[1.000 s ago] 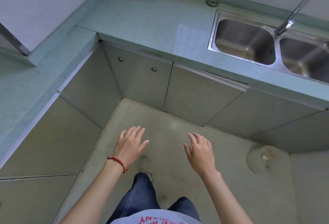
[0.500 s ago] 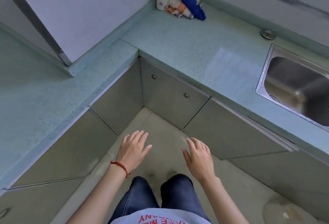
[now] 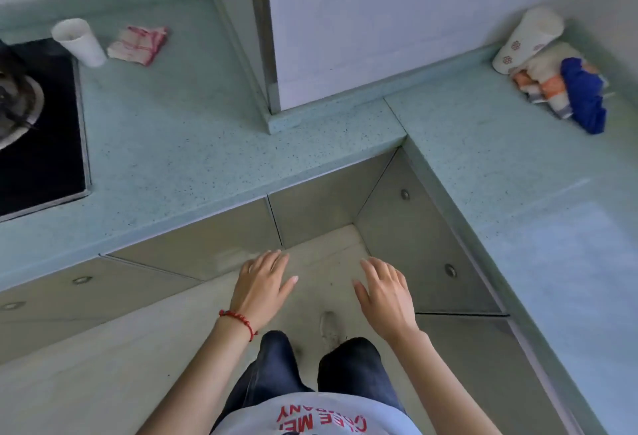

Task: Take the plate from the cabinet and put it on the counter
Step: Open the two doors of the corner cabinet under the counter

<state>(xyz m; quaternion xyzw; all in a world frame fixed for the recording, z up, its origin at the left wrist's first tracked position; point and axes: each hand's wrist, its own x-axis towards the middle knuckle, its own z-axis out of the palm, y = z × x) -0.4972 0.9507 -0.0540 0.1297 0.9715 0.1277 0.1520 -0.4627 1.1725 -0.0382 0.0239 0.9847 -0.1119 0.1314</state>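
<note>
**Both hands empty at the counter corner**

Right now I see my left hand (image 3: 262, 284) and right hand (image 3: 385, 293) held out over the floor, fingers spread, holding nothing. No plate shows; cabinet doors (image 3: 421, 244) below the counter (image 3: 193, 144) are all closed. On the counter: white cup (image 3: 80, 41) beside a red-checked cloth (image 3: 138, 44), stove (image 3: 38, 130) at left, patterned cup (image 3: 526, 39) touching bundled rags (image 3: 566, 89) at right.

Soft, even daylight; shadows faint. A pale reflected sheen lies on the counter (image 3: 569, 227) at right. Wide-angle lens bends straight edges toward the borders. Slight blur throughout; detail soft.
</note>
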